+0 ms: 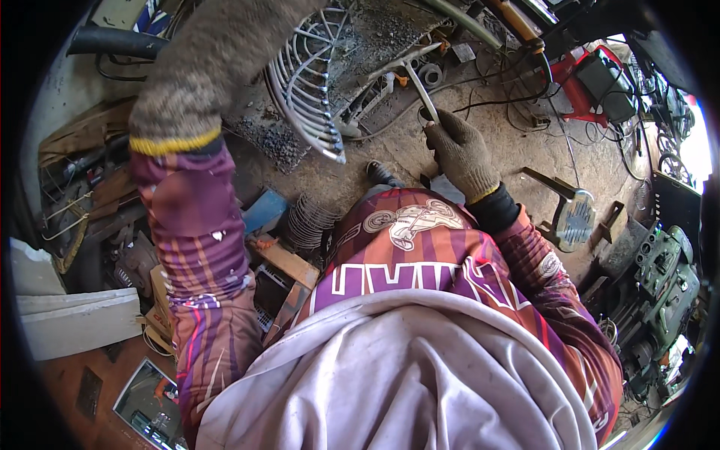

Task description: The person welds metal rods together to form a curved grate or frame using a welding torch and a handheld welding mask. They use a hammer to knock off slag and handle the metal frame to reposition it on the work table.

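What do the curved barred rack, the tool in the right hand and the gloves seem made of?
Curved barred rack: probably metal, shiny in places; its slim rods glint.
Tool in the right hand: likely metal, fairly dull, by its thin pointed head; handle less certain.
Gloves: knitted fabric, fuzzy and matt, by the coarse texture; fibre unclear.

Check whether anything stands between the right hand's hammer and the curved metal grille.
Seen from above, a long metal piece lies between the hammer in the right hand and the curved metal grille. It seems low, near the floor, so may not block the way; heights are hard to judge.
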The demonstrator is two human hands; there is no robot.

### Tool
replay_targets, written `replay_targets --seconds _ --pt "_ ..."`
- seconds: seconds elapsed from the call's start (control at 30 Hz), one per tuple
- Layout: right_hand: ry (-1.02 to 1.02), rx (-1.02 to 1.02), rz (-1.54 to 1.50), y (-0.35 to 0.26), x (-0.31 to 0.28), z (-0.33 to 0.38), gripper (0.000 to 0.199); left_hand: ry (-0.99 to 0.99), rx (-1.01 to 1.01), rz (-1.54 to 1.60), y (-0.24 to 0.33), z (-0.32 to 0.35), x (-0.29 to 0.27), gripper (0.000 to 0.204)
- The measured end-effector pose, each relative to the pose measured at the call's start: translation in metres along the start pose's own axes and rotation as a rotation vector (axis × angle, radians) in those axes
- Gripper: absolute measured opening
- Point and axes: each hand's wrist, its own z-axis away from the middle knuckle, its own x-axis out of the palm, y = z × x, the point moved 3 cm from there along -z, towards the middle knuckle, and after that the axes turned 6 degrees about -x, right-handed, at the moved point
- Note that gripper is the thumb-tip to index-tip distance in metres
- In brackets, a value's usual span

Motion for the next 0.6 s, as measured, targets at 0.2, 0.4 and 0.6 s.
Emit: replay_targets --seconds 0.2,0.4,0.6 --pt "-0.042 0.011 0.001 -0.003 0.002 0.003 0.035 -0.169 -0.067 0.090 -0.002 -0.012 -0.002 0.041" --pt "-0.002 -0.087 0.052 -0.013 -0.009 -0.004 0.037 -0.235 -0.097 0.103 -0.004 -0.019 -0.002 0.047" --pt "0.013 -0.460 0.474 -0.069 -0.033 -0.052 0.033 -0.236 -0.083 0.106 -0.004 -0.029 -0.001 0.053"
